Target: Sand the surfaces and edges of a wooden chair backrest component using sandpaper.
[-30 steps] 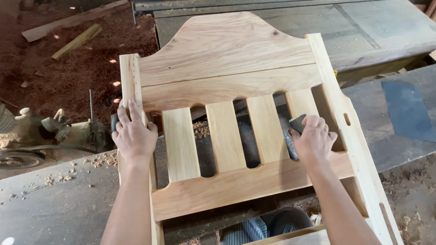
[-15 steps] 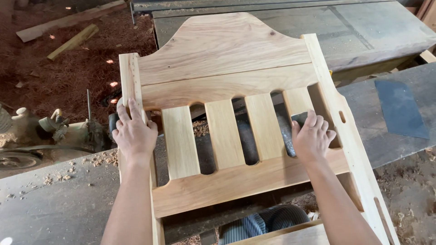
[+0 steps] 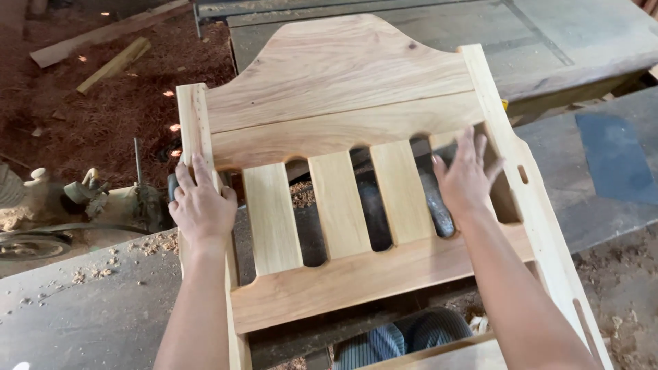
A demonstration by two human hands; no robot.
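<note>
Left hand (image 3: 202, 205), fingers extended, pressed flat over the left upright of a pale wooden chair back (image 3: 343, 116), gripping nothing else. Right hand (image 3: 465, 177), fingers spread, laid on the rightmost of four vertical slats (image 3: 337, 202), covering a dark sanding pad (image 3: 447, 154) of which only an edge shows; whether it is grasped cannot be told. The chair back lies slanted across a grey, dusty tabletop (image 3: 82, 315). Beyond its left side, an old motor (image 3: 89, 199) stands on a sawdust-covered floor (image 3: 103, 103).
</note>
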